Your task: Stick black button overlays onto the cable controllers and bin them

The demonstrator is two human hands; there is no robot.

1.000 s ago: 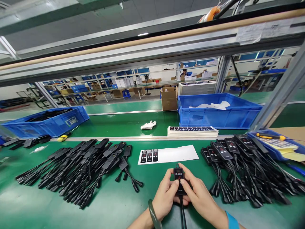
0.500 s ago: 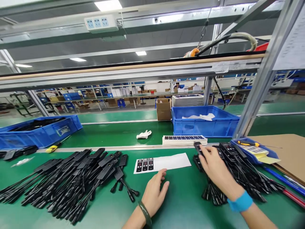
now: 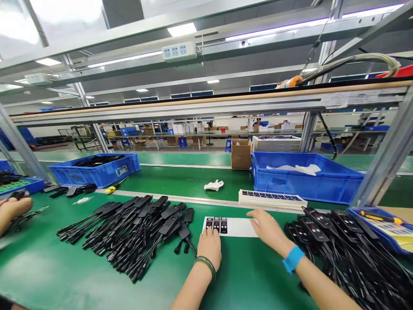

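Observation:
A white label strip (image 3: 243, 227) with three black labels (image 3: 216, 225) at its left end lies on the green table. My left hand (image 3: 209, 247) rests its fingertips at the leftmost label, its fingers bent; whether it grips the label is hidden. Over the strip's right end is my right hand (image 3: 266, 228), fingers apart and nothing visible in it. Black devices with cables are piled at the left (image 3: 142, 232). Another such pile (image 3: 318, 226) lies at the right, some devices bearing labels.
Behind the strip stand a stack of label sheets (image 3: 272, 200) and a blue bin (image 3: 303, 183). A white glove (image 3: 214, 185) lies farther back. Another blue bin (image 3: 97, 174) is at the left. Another person's hand (image 3: 16, 209) holds something dark at the far left edge.
My right hand has left the right pile and moved to the strip's right end. My left hand has come to the leftmost label. The view has turned left, revealing another person's hand.

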